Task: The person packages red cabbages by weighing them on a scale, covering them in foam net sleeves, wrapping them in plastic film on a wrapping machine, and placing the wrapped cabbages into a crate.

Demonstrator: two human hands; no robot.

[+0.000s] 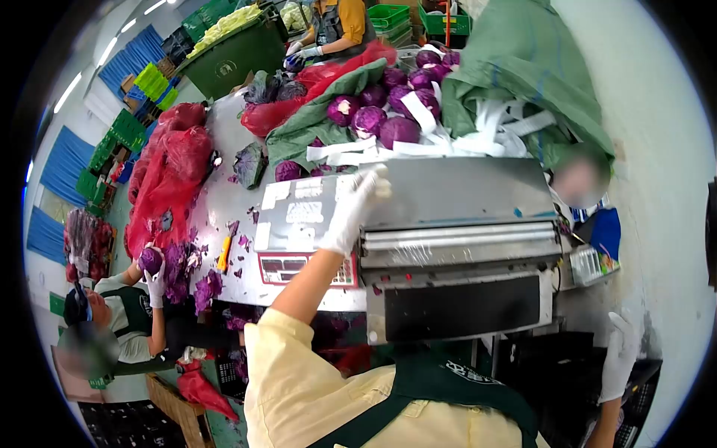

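My left hand (358, 207), in a white glove, reaches over the right side of the scale (301, 211) and the left edge of the wrapping machine (457, 198). Its fingers are slightly spread, and nothing shows in them. Beyond it lie peeled purple cabbages (368, 122) on a green sack and a heap of white strips (489, 134). Low at the right, beside the machine, my right hand (618, 358), also gloved, is raised with fingers extended and holds nothing visible. A dark panel (463, 308) forms the machine's front.
A yellow-handled knife (225, 252) and leaf scraps lie on the metal table (224, 201). Red net sacks (170, 164) stand at the left. A co-worker (134, 313) at the left holds a cabbage; another (340, 30) works at the back. A wall rises at the right.
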